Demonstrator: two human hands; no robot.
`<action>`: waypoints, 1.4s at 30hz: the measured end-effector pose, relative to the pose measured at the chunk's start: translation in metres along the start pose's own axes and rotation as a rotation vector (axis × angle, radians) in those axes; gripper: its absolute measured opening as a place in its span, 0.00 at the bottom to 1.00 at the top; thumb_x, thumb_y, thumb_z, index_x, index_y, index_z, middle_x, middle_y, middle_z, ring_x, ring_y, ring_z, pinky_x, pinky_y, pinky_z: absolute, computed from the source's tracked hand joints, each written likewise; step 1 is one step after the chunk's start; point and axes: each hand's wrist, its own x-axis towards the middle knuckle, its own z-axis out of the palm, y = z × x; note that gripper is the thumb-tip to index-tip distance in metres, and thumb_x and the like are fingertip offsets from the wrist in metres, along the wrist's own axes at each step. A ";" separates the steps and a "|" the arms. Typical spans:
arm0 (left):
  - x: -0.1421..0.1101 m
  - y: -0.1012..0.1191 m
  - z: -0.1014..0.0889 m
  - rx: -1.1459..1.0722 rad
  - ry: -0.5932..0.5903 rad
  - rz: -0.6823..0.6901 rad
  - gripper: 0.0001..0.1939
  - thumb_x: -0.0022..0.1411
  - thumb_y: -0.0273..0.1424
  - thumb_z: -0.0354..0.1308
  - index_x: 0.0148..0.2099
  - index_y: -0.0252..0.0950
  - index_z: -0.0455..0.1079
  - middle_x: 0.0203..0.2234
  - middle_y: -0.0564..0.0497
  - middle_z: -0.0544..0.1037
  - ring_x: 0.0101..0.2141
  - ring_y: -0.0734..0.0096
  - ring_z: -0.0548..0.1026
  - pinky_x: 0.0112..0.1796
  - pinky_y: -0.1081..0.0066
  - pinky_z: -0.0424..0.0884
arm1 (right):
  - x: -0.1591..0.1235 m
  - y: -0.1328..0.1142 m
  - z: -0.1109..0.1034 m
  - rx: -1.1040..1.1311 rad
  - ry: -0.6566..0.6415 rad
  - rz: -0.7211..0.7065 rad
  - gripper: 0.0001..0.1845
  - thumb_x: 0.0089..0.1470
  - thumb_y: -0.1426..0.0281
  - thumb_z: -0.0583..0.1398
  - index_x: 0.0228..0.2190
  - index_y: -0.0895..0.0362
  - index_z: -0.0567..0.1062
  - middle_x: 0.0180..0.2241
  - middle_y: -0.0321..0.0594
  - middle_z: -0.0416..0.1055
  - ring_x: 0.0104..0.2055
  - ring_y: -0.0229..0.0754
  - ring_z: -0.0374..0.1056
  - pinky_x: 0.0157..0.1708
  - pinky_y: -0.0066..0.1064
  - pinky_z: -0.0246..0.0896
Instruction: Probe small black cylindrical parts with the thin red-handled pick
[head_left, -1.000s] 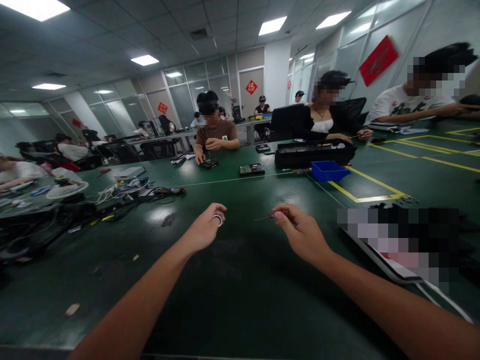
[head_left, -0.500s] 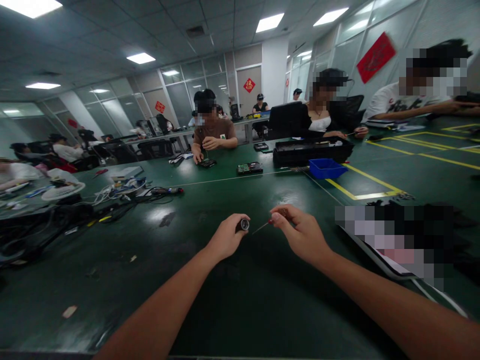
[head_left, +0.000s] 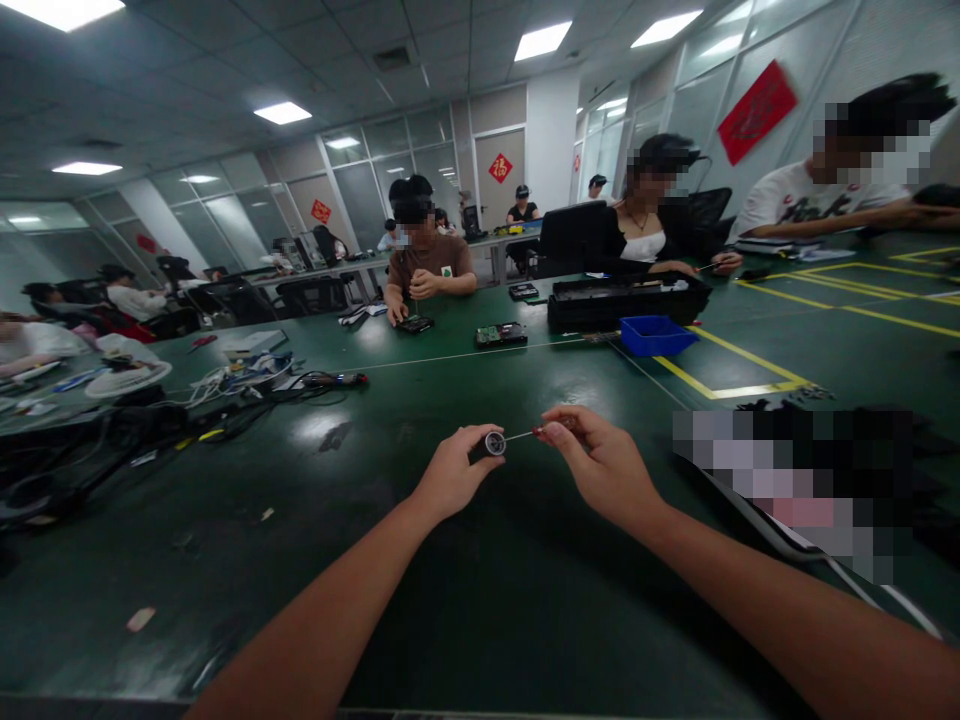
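My left hand (head_left: 451,472) is closed around a short black cylinder (head_left: 493,444) whose round, silver-rimmed end faces me and to the right. What kind of part it is I cannot make out. My right hand (head_left: 604,460) grips a thin screwdriver (head_left: 519,436) by its reddish handle, mostly covered by the fingers. The screwdriver's shaft points left, and its tip meets the rimmed end of the cylinder; whether it goes inside I cannot tell. Both hands are above the green table (head_left: 480,620).
Tangled cables (head_left: 240,385) cover the left side. A blue bin (head_left: 656,337) and a long black housing (head_left: 630,303) stand beyond my hands, with a hard drive (head_left: 501,335) nearby. A partly blurred flat item (head_left: 787,500) lies at right. Several people work around the table.
My left hand has moved right with the black cylinder, turning its rimmed end into view. The screwdriver's tip, earlier apart from it, is now at that end. My right hand has barely moved.
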 end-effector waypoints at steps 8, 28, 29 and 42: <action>-0.001 0.002 -0.001 0.050 0.013 -0.009 0.19 0.62 0.30 0.64 0.54 0.46 0.71 0.51 0.52 0.76 0.53 0.60 0.71 0.65 0.46 0.48 | 0.001 -0.010 -0.007 -0.245 0.038 -0.008 0.16 0.57 0.55 0.61 0.29 0.55 0.77 0.23 0.36 0.75 0.23 0.40 0.69 0.23 0.31 0.57; -0.003 0.003 -0.001 0.115 -0.041 0.059 0.19 0.62 0.31 0.63 0.56 0.45 0.71 0.50 0.50 0.76 0.51 0.59 0.72 0.63 0.44 0.53 | 0.002 -0.012 -0.005 -0.228 -0.054 0.025 0.15 0.65 0.59 0.51 0.37 0.53 0.74 0.23 0.35 0.71 0.24 0.42 0.67 0.24 0.33 0.57; -0.003 0.003 -0.001 0.112 -0.037 0.061 0.19 0.62 0.31 0.63 0.56 0.45 0.71 0.50 0.50 0.76 0.51 0.59 0.72 0.62 0.44 0.54 | 0.002 -0.012 -0.005 -0.219 -0.054 0.005 0.14 0.64 0.61 0.51 0.40 0.53 0.74 0.26 0.36 0.73 0.25 0.42 0.68 0.25 0.33 0.58; -0.004 0.005 -0.001 0.116 -0.048 0.036 0.19 0.62 0.31 0.64 0.55 0.44 0.71 0.49 0.49 0.76 0.51 0.60 0.72 0.61 0.49 0.57 | 0.004 -0.008 -0.005 -0.227 -0.080 0.052 0.17 0.65 0.61 0.49 0.46 0.53 0.72 0.28 0.38 0.75 0.30 0.45 0.72 0.29 0.35 0.61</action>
